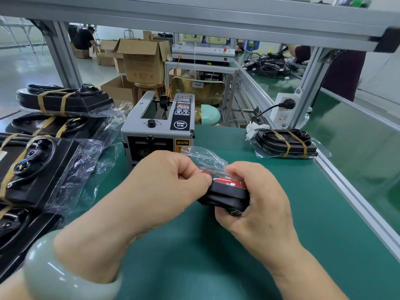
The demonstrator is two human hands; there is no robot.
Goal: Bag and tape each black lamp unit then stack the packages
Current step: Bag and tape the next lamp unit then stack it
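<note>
The green workbench (194, 256) is crowded along its left edge by taped packages (43, 169), bagged black units bound with tan tape and lying two deep toward the back left corner. A tape dispenser (158, 126) stands at the middle of the back edge. A single taped package (285, 144) lies in the back right corner, just inside the aluminium rail (346, 187) that runs down the right edge. Between these the mat is bare across the centre and along the near edge, the widest free stretch being on the right.

Both hands meet over the centre, in front of the dispenser. The right hand (259, 202) wraps the black lamp unit (227, 191) from its right side — fingers curled under it, thumb on top. The left hand (164, 180), with a pale green bangle (65, 273) on its wrist, is clenched, thumb and forefinger pinching the clear bag (203, 156) at the unit's upper edge. The loose bag mouth stands up behind the hands.
</note>
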